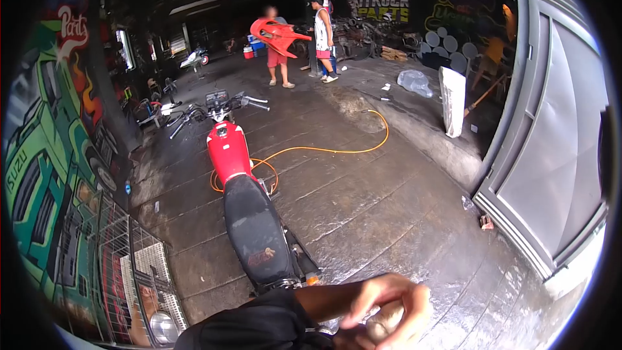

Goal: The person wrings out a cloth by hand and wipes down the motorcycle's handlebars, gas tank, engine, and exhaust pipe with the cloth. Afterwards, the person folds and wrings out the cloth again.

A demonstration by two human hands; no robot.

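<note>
My left hand (395, 301) reaches in from the bottom edge, its arm in a black sleeve (249, 324). Its fingers curl around a pale, rounded thing (385, 321) whose kind I cannot make out. Below it is a shaded shape that may be part of my right hand (348, 338); its fingers are hidden. Just ahead and to the left stands a motorcycle with a red fuel tank (227, 150) and a worn black seat (249, 223). The rear end of the motorcycle is partly covered by my arm.
An orange hose (324, 150) curves across the wet concrete floor (369, 220). At left are a wire cage (133, 253) and a painted wall (45, 155). A grey metal gate (551, 104) stands at right. Farther back, a person (277, 68) carries red fairing (278, 35) near other people (322, 32).
</note>
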